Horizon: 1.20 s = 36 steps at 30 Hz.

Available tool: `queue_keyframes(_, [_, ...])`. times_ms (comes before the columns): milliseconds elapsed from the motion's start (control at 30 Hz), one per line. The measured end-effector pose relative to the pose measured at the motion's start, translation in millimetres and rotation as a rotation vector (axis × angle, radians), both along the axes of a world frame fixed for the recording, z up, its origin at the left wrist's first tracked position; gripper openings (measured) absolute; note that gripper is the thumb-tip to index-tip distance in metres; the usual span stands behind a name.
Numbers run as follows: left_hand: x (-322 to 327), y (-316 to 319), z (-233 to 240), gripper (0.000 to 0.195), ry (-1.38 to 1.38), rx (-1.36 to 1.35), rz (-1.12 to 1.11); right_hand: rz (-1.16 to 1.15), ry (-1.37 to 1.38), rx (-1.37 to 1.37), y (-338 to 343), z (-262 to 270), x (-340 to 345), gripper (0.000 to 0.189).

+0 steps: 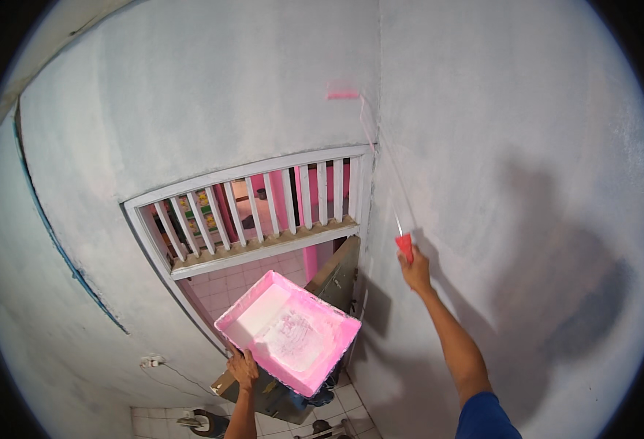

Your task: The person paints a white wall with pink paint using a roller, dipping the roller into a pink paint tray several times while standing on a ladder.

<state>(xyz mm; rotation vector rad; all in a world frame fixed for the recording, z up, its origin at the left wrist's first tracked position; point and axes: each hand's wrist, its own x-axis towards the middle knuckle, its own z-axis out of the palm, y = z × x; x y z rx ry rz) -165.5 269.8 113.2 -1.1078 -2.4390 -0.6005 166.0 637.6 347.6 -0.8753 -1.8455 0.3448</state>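
My right hand (414,270) grips the red handle (404,247) of a paint roller, arm stretched up along the right wall. The pink roller head (342,94), slightly blurred, is at the grey-white wall above the barred vent, just left of the room's corner; whether it touches the wall I cannot tell. My left hand (243,367) holds a pink paint tray (349,329) by its lower left edge. Pale pink paint lies in the tray, with a thinner, streaked patch near its middle. The thumb and part of the fingers are hidden by the tray.
A white barred vent (267,245) tops a doorway with an opened door (341,269). A blue-painted pipe or cable (52,233) runs down the left wall. Lower left is a wall socket (152,360) with cords. Below are a wheel (212,425), a wooden board and white floor tiles (349,398).
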Motion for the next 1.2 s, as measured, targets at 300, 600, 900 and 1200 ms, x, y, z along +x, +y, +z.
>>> queue_keyframes(300, [-12.6, -3.2, -21.0, 0.022, 0.201, 0.074, -0.029, 0.02, 0.064, -0.153, -101.7, -83.9, -19.2, 0.03])
queue_keyframes(600, [0.7, -3.8, 1.4, 0.03, 0.015, -0.043, -0.051, 0.13, 0.004, -0.304, -152.0, -91.7, -65.0, 0.04])
queue_keyframes(900, [-0.4, -9.9, -6.6, 0.025, 0.221, 0.052, -0.04, 0.143, -0.016, -0.302, -154.4, -53.5, -113.0, 0.036])
queue_keyframes(1200, [-3.0, -9.3, -0.4, 0.029, 0.221, 0.059, -0.05, 0.173, 0.041, -0.282, -169.8, -31.4, -112.7, 0.035])
